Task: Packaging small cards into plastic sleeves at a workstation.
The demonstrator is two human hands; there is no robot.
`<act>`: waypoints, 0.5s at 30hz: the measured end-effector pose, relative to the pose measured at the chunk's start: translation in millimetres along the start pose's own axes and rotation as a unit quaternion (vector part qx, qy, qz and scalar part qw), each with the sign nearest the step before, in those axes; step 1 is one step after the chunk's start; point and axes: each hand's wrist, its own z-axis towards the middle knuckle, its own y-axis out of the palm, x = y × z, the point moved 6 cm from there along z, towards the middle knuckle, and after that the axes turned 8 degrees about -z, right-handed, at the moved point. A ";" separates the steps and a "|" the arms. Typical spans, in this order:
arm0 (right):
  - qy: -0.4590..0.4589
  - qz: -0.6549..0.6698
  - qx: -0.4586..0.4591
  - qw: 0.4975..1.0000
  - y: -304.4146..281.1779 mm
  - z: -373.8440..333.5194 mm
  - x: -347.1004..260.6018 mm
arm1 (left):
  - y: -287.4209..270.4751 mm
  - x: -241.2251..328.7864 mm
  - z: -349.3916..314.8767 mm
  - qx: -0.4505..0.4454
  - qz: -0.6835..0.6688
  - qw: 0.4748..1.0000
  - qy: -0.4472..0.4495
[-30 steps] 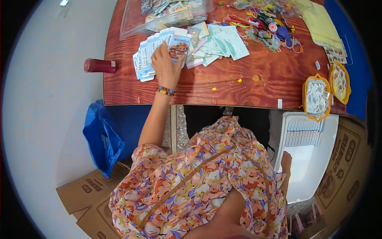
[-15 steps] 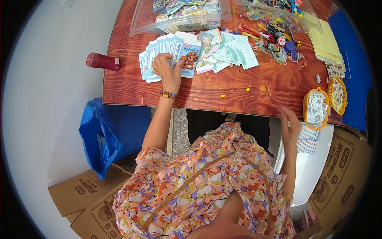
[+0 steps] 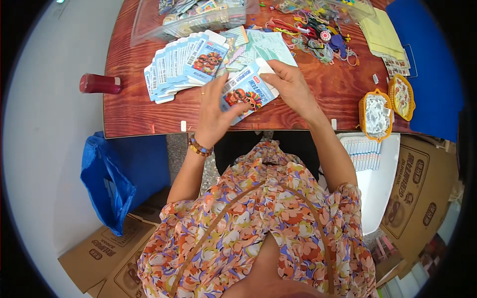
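Note:
Near the table's front edge, a flat light-blue carton (image 3: 250,94) with cartoon figures on it is held tilted between both hands. My left hand (image 3: 217,110) is at its left side, the thumb lying across the printed front and the other fingers partly hidden along its edge. My right hand (image 3: 292,89) pinches its upper right corner by the white flap. Just behind to the left, a fanned stack of matching flat cartons (image 3: 171,64) lies on the table. Pale green printed paper pieces (image 3: 271,49) lie behind the held carton.
On the wooden table (image 3: 134,116) are a dark red bottle (image 3: 101,83), a clear bin (image 3: 198,22) of small packets, tangled colourful cords (image 3: 325,39), yellow paper (image 3: 380,35) and an orange basket (image 3: 376,115) of white sachets. Below right, a white tub (image 3: 372,198) holds blue-and-white boxes.
My left hand has left the fanned stack and come nearer with one carton. From the table's right front edge, my right hand has moved up and left onto that carton. The view has shifted.

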 end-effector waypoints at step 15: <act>-0.032 0.003 0.250 0.968 -20.5 -54.2 5.1 | 30.7 12.6 -0.3 0.039 0.100 0.992 0.066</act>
